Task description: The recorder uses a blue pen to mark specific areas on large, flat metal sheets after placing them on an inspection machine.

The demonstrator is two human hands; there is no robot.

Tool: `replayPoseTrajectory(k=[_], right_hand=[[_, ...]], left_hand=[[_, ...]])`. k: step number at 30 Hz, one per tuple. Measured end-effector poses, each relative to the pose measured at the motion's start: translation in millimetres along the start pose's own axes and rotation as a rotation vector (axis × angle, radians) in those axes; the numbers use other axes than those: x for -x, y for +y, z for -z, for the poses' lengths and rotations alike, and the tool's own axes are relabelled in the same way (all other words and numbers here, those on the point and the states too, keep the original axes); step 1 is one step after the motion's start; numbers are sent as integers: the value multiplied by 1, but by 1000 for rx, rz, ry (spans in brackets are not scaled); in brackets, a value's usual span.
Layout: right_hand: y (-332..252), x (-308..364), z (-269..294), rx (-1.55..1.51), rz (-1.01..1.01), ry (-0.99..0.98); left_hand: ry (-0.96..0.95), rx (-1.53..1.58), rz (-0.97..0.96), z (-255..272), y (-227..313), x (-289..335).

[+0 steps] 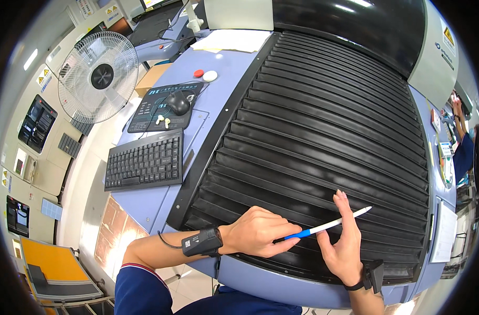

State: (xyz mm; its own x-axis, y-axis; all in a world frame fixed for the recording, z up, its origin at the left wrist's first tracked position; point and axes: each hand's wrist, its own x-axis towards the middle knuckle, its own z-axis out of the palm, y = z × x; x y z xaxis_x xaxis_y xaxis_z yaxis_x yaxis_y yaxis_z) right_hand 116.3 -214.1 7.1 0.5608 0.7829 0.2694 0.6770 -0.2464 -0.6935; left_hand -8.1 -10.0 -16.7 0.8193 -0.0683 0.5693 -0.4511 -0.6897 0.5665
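Note:
My left hand (260, 232) is closed around the blue end of a white and blue pen-like stick (327, 225). The stick slants up to the right and ends in a narrow pale tip. My right hand (345, 252) has its fingers stretched upward and its thumb apart. The stick crosses at the gap between that thumb and the fingers; whether it touches them I cannot tell. Both hands are above the near part of a black pleated bellows cover (323, 142). A black strapped device sits on each wrist.
On the blue machine top at left lie a black keyboard (145, 161), a mouse (178, 103) on a dark mat, small pale earbuds (167, 122), and red and white round caps (210, 76). A white fan (98, 77) stands beyond. Papers (443, 231) and another person's arm (460, 116) are at right.

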Motion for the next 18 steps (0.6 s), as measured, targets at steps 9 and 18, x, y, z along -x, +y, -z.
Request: replayPoseTrajectory(k=[9, 18], right_hand=[[1, -4, 4, -75, 32, 38], [12, -6, 8, -101, 31, 123]], left_hand=[[-8, -13, -48, 0, -1, -1], [-116, -321, -94, 34, -2, -15]])
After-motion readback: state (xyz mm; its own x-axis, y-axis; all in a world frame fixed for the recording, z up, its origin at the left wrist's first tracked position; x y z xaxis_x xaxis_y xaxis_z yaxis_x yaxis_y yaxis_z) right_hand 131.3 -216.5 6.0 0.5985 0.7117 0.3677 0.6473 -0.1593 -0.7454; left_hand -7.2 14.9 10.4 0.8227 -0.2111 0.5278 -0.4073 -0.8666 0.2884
